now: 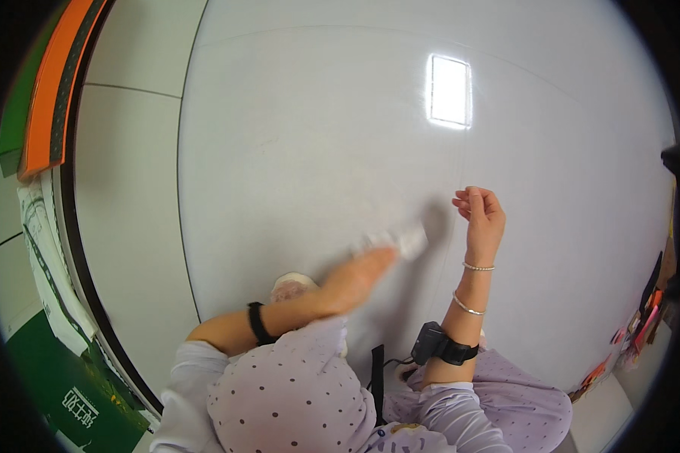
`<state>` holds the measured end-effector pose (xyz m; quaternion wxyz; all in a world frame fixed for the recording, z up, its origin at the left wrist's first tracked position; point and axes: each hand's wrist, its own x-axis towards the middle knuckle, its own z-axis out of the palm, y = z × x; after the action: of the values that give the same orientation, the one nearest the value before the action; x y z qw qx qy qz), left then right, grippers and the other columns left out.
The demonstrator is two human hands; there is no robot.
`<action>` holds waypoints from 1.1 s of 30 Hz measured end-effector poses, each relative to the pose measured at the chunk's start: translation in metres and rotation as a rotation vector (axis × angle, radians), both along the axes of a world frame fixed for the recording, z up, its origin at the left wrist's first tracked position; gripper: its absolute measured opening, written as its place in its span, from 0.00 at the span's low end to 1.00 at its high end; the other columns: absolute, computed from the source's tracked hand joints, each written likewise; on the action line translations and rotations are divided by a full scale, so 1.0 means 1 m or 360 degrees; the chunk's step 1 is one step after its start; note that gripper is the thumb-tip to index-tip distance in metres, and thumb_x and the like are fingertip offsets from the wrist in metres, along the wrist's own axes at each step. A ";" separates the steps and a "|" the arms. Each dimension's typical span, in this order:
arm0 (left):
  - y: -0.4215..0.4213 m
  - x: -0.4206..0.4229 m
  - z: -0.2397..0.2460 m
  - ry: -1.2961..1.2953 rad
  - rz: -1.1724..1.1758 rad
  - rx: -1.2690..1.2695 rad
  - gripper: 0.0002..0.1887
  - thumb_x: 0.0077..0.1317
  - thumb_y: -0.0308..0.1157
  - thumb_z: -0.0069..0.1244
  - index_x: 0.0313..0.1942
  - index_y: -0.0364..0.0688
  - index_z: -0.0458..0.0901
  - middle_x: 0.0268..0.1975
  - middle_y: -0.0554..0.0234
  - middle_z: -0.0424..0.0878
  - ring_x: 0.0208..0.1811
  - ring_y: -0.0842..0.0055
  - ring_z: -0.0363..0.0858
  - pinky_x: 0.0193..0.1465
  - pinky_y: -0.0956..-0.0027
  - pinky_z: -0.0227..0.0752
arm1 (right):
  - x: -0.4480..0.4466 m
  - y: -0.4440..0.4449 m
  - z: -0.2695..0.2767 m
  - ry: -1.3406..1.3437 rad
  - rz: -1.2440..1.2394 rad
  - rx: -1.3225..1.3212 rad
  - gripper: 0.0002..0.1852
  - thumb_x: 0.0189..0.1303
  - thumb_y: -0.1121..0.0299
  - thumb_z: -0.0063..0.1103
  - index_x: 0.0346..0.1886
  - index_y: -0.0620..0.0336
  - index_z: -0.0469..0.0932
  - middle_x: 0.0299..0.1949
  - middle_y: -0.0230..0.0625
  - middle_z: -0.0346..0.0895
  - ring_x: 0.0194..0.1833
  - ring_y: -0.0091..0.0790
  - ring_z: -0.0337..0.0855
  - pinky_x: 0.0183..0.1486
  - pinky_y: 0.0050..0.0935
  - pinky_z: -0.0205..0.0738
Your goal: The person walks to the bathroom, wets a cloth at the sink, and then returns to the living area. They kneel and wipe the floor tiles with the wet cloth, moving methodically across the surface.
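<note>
My left hand (354,280), blurred by motion, reaches low across the glossy pale floor (317,141). Its fingers are on a crumpled white tissue or cloth (412,240), which is also blurred. To the right, my right hand (481,212) is raised above the floor, its fingers curled in and the thumb close to the index finger. Whether something thin is pinched there cannot be made out. Two bracelets (469,303) and a strapped black device (430,343) sit on the right forearm. A black band (259,324) circles the left one.
My polka-dot knees (294,390) and a pale shoe (293,286) are close below my hands. Along the left edge stand orange (54,96) and green boxes (51,379), with a white bag (54,272). Small colourful items (643,323) line the right edge. A light reflection (449,90) shines on the floor.
</note>
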<state>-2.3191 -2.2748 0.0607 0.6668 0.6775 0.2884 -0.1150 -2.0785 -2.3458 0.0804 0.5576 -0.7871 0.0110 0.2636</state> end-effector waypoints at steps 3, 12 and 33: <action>-0.029 -0.020 -0.019 -0.0640 -0.1316 0.1032 0.30 0.64 0.37 0.53 0.67 0.43 0.68 0.73 0.59 0.61 0.76 0.66 0.52 0.75 0.58 0.50 | -0.007 0.016 0.002 0.0000 0.0066 -0.0010 0.12 0.69 0.65 0.55 0.38 0.67 0.79 0.33 0.38 0.84 0.35 0.27 0.84 0.38 0.22 0.73; 0.100 -0.023 -0.047 -0.0279 -0.1011 0.1308 0.38 0.63 0.44 0.54 0.71 0.45 0.58 0.76 0.60 0.53 0.78 0.64 0.47 0.75 0.54 0.44 | -0.015 0.027 0.006 0.0003 0.0279 -0.0196 0.13 0.68 0.64 0.55 0.38 0.68 0.79 0.32 0.37 0.83 0.33 0.26 0.83 0.36 0.22 0.73; 0.124 -0.049 -0.020 -0.0418 0.0481 0.1042 0.20 0.72 0.28 0.41 0.62 0.31 0.71 0.68 0.46 0.68 0.72 0.57 0.62 0.72 0.60 0.57 | -0.129 0.031 -0.046 0.0713 0.0904 -0.0762 0.24 0.64 0.58 0.59 0.17 0.68 0.78 0.15 0.40 0.79 0.14 0.29 0.79 0.20 0.26 0.73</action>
<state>-2.3676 -2.1507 0.0411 0.4557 0.8135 0.3186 0.1705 -2.2074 -2.3151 0.0346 0.2486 -0.7893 -0.0244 0.5608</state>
